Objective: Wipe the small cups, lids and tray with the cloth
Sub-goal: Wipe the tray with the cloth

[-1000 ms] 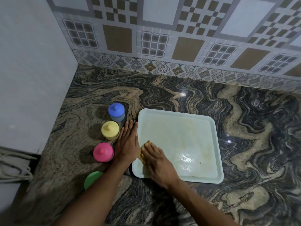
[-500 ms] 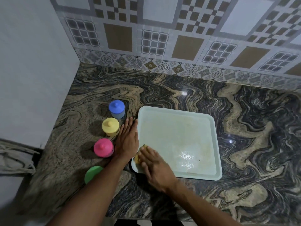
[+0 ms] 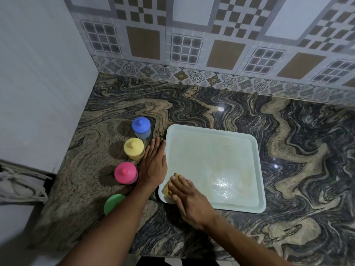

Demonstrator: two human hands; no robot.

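Right hand (image 3: 189,196) presses flat on the cloth (image 3: 166,189) in the tray's (image 3: 258,207) near-left corner — left hand (image 3: 154,164) lies spread, bracing its edge. The tray looks light, slick plastic on the polished counter (image 3: 221,110) — likely to skid unless pinned at the rim.

We see a swirled dark-and-tan granite surface (image 3: 221,108) carrying a pale tray (image 3: 257,169) and, left of it, a row of lidded cups: blue (image 3: 141,127), yellow (image 3: 133,148), pink (image 3: 125,172), green (image 3: 113,203).

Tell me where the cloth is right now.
In the head view, the yellow cloth lies in the tray's near-left corner, mostly hidden under the right hand, beside the left hand.
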